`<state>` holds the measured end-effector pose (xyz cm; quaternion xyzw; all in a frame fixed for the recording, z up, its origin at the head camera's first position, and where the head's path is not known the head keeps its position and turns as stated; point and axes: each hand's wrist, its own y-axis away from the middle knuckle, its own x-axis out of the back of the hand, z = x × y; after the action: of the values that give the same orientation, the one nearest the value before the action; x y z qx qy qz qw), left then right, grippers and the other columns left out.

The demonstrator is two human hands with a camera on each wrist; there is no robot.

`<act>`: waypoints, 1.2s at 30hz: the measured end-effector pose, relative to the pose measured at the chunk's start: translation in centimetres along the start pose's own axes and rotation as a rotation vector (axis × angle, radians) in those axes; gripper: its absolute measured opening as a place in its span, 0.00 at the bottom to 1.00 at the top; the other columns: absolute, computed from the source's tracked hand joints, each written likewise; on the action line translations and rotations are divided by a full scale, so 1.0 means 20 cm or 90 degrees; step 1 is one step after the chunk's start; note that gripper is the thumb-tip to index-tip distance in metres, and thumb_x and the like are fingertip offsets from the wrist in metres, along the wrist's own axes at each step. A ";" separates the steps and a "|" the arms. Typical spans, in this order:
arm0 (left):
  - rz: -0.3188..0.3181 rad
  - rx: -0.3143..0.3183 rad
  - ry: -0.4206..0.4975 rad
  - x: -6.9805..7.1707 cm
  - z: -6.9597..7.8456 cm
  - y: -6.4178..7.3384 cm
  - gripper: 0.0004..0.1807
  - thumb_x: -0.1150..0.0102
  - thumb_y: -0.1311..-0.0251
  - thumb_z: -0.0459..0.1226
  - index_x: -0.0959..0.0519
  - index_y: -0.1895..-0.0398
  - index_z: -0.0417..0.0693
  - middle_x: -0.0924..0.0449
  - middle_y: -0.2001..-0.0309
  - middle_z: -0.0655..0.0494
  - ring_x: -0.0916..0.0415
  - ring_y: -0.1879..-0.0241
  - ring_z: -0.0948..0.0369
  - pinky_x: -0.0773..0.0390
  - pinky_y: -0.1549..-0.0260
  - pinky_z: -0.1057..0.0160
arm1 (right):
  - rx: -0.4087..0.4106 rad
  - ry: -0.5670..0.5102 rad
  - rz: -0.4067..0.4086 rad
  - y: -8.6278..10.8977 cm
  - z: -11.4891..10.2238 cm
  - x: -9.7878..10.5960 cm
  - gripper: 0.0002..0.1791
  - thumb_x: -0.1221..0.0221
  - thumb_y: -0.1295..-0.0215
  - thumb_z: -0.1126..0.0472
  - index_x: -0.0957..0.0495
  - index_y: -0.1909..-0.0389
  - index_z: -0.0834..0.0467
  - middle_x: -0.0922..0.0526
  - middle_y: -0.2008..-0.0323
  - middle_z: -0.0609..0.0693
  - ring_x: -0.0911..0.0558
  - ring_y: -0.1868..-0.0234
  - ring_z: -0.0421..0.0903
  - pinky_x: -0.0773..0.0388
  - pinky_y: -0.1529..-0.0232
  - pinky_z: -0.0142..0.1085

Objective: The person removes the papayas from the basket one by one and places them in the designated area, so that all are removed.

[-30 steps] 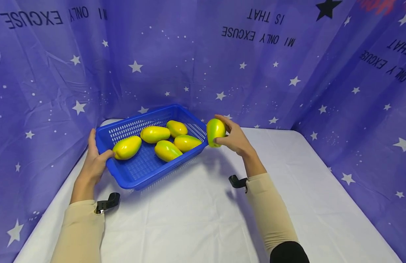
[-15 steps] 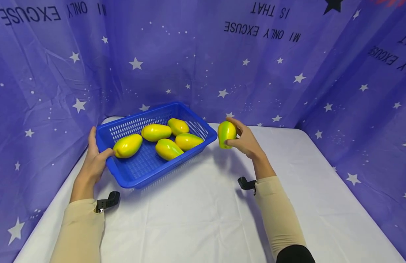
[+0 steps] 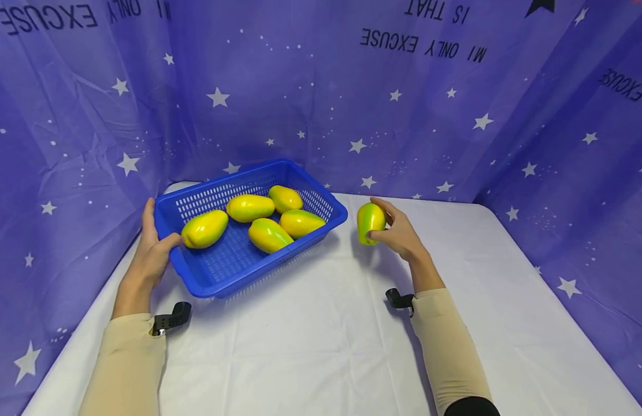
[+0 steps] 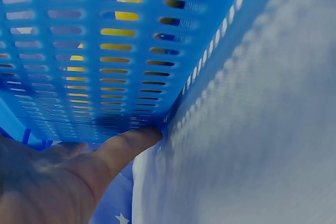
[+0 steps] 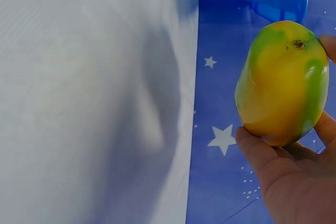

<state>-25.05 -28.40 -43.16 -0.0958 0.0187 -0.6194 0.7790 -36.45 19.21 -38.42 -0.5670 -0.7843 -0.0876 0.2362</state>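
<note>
My left hand [image 3: 150,257] grips the left end of a blue plastic basket [image 3: 216,287], its thumb over the rim. Slotted sides let yellow show through in the left wrist view, where the hand [image 4: 68,182] reaches under the basket [image 4: 126,108]. Several yellow-green mangoes [image 3: 268,236] lie inside it. To the right of the basket, my right hand [image 3: 401,234] holds another mango [image 3: 370,222] between thumb and fingers, just above the table. In the right wrist view this mango [image 5: 283,85] shows its stem end, with fingers around its side and underside.
A white cloth covers the table [image 3: 310,346]. Purple curtains [image 3: 300,86] with white stars and lettering stand behind it and at both sides. A small black camera is worn on each wrist.
My right hand has carried the mango to the right and down, away from the basket's right end. The left hand keeps its grip, and the basket sits nearly the same.
</note>
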 end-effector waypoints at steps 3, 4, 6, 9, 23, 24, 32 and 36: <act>-0.001 0.004 0.006 0.00 0.00 0.00 0.50 0.58 0.48 0.27 0.73 0.32 0.72 0.77 0.30 0.60 0.69 0.32 0.51 0.63 0.38 0.45 | -0.004 -0.016 -0.002 0.00 0.03 0.00 0.45 0.35 0.58 0.69 0.40 0.35 0.48 0.39 0.38 0.52 0.37 0.38 0.52 0.31 0.48 0.48; -0.002 0.003 0.008 0.00 0.00 0.00 0.51 0.58 0.48 0.26 0.73 0.32 0.71 0.77 0.30 0.60 0.69 0.32 0.51 0.62 0.38 0.46 | -0.006 -0.019 -0.002 0.00 0.04 0.00 0.45 0.35 0.58 0.69 0.39 0.35 0.48 0.39 0.38 0.52 0.37 0.38 0.52 0.31 0.48 0.48; -0.004 0.003 0.011 0.00 0.00 -0.01 0.51 0.58 0.49 0.26 0.73 0.32 0.70 0.77 0.30 0.59 0.68 0.33 0.50 0.62 0.38 0.46 | -0.011 -0.022 -0.001 -0.01 0.05 0.00 0.45 0.35 0.59 0.69 0.39 0.35 0.47 0.39 0.38 0.51 0.38 0.38 0.52 0.32 0.48 0.48; -0.004 0.002 0.014 0.00 0.00 0.00 0.51 0.58 0.49 0.25 0.73 0.32 0.70 0.77 0.29 0.58 0.67 0.33 0.50 0.61 0.38 0.46 | -0.017 -0.021 -0.001 -0.02 0.08 0.00 0.45 0.34 0.60 0.68 0.38 0.36 0.47 0.39 0.37 0.50 0.40 0.36 0.51 0.35 0.45 0.48; -0.003 -0.010 0.019 -0.01 0.00 -0.02 0.50 0.58 0.49 0.26 0.71 0.32 0.73 0.75 0.29 0.61 0.69 0.32 0.52 0.65 0.37 0.49 | -0.068 0.006 -0.020 -0.03 0.17 0.00 0.45 0.33 0.60 0.68 0.37 0.37 0.47 0.42 0.35 0.51 0.45 0.34 0.56 0.41 0.41 0.49; -0.003 -0.010 0.020 -0.01 0.00 -0.02 0.50 0.58 0.49 0.26 0.71 0.32 0.73 0.75 0.30 0.61 0.69 0.32 0.52 0.65 0.37 0.49 | -0.070 0.006 -0.023 -0.03 0.17 0.00 0.45 0.33 0.60 0.68 0.37 0.37 0.47 0.42 0.35 0.52 0.45 0.34 0.55 0.41 0.41 0.49; 0.003 -0.009 0.010 -0.01 0.01 -0.02 0.50 0.59 0.49 0.26 0.72 0.31 0.70 0.77 0.30 0.62 0.71 0.32 0.55 0.67 0.37 0.49 | -0.077 -0.015 -0.040 -0.03 0.18 0.00 0.46 0.34 0.60 0.70 0.39 0.36 0.47 0.42 0.36 0.52 0.40 0.37 0.55 0.35 0.45 0.48; 0.006 -0.004 0.004 -0.01 0.01 -0.01 0.49 0.59 0.48 0.27 0.72 0.31 0.69 0.77 0.30 0.62 0.72 0.32 0.55 0.68 0.37 0.48 | -0.085 -0.021 -0.052 -0.03 0.19 0.00 0.46 0.34 0.60 0.70 0.39 0.36 0.45 0.41 0.37 0.51 0.34 0.43 0.55 0.32 0.50 0.45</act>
<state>-25.26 -28.26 -42.94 -0.0958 0.0235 -0.6158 0.7817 -38.09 20.49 -41.59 -0.5507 -0.8028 -0.1395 0.1810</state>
